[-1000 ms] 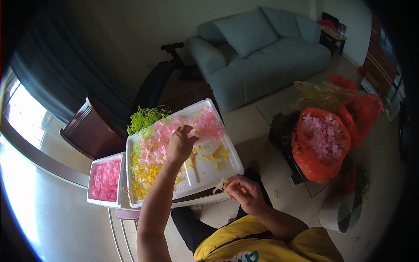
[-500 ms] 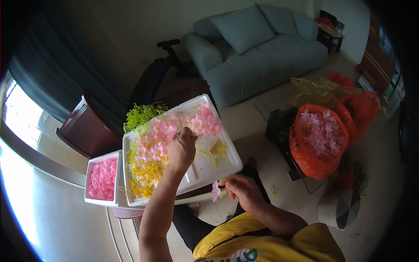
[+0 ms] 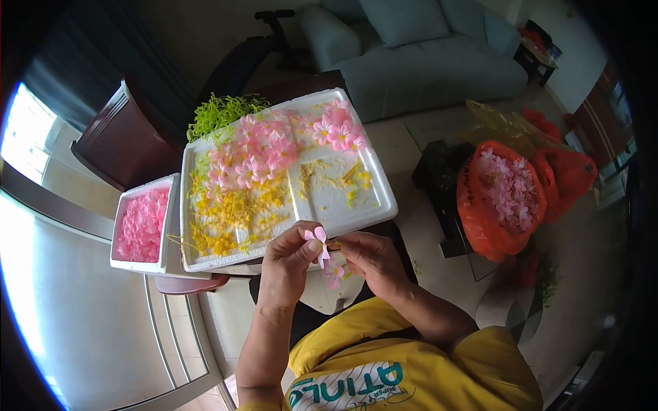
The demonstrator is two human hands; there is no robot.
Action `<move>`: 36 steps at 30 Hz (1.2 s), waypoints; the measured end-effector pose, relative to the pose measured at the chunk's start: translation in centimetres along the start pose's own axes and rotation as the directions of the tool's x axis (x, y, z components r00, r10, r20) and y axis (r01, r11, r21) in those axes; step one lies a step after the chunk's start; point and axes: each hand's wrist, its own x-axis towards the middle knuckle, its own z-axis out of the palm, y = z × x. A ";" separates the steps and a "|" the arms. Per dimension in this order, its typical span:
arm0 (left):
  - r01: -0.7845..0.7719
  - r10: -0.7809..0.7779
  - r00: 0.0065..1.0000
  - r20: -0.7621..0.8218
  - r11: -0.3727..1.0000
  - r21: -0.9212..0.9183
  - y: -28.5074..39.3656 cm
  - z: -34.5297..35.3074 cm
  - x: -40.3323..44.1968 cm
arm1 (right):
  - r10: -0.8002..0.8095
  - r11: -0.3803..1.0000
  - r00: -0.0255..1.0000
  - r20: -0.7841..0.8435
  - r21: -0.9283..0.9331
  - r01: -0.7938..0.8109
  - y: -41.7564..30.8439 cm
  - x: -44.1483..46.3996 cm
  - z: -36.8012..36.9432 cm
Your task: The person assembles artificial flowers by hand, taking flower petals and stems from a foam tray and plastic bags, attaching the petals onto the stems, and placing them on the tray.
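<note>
My left hand (image 3: 286, 264) pinches a pink artificial flower (image 3: 321, 240) between thumb and fingers, just off the tray's near edge. Close beside it, my right hand (image 3: 378, 266) has its fingers closed at the flower's back; the stem they grip is mostly hidden. A second pink flower (image 3: 334, 272) hangs below the fingers. Beyond both hands lies a white foam tray (image 3: 343, 218). On it are loose pink flower heads (image 3: 264, 144), yellow stamen pieces (image 3: 236, 212) and more pink blossoms (image 3: 339, 127) in the far right part.
Left of the tray, a smaller foam box (image 3: 171, 226) holds pink petals (image 3: 142, 226). Green sprigs (image 3: 223, 113) are heaped at the tray's far left corner. To the right stands a red plastic bag (image 3: 480, 229) of pink flowers. A chair (image 3: 130, 140) and a sofa (image 3: 425, 75) are farther off.
My left hand has come back from over the tray to meet my right hand, now with a pink flower in its fingers. The view has shifted downward.
</note>
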 end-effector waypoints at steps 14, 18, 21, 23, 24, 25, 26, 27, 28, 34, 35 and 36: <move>0.078 -0.078 0.997 0.007 0.997 -0.013 -0.8 -1.0 -1.9 | -0.049 0.986 0.999 -0.010 -0.163 0.047 1.5 -0.7 0.8; -0.011 0.015 0.999 -0.036 0.994 0.109 -1.2 -0.2 -2.3 | -0.221 0.893 0.975 0.037 -0.394 0.217 1.8 -0.6 0.8; -0.032 0.035 0.998 -0.056 0.998 0.056 -1.5 0.4 -2.5 | -0.321 0.820 0.946 0.053 -0.485 0.305 1.8 -0.8 1.1; -0.030 0.032 0.997 -0.065 0.999 0.037 -1.6 0.4 -2.5 | -0.347 0.795 0.936 0.054 -0.514 0.324 1.8 -0.9 1.3; -0.024 0.029 0.997 -0.072 0.997 0.068 -1.6 0.3 -2.4 | -0.332 0.800 0.942 0.053 -0.513 0.311 1.7 -0.9 1.3; -0.018 0.026 0.996 -0.080 0.995 0.098 -1.6 0.2 -2.4 | -0.316 0.805 0.947 0.054 -0.513 0.298 1.6 -0.8 1.3; -0.014 0.025 0.996 -0.089 0.992 0.127 -1.5 0.1 -2.3 | -0.300 0.810 0.952 0.057 -0.513 0.285 1.5 -0.8 1.3; -0.013 0.028 0.995 -0.098 0.988 0.155 -1.5 0.1 -2.3 | -0.283 0.813 0.957 0.063 -0.514 0.275 1.4 -0.7 1.3; -0.015 0.031 0.994 -0.105 0.988 0.153 -1.5 0.0 -2.3 | -0.278 0.813 0.958 0.069 -0.514 0.273 1.5 -0.6 1.4; 0.016 0.030 0.984 -0.176 0.967 0.254 -1.1 -0.4 -2.3 | -0.259 0.849 0.965 0.047 -0.465 0.251 2.4 0.0 2.3; 0.016 0.039 0.979 -0.199 0.963 0.268 -1.1 -0.4 -2.5 | -0.266 0.847 0.963 0.048 -0.466 0.257 2.6 0.1 2.4; 0.017 0.048 0.974 -0.221 0.959 0.282 -1.1 -0.3 -2.6 | -0.273 0.844 0.961 0.049 -0.467 0.263 2.7 0.1 2.6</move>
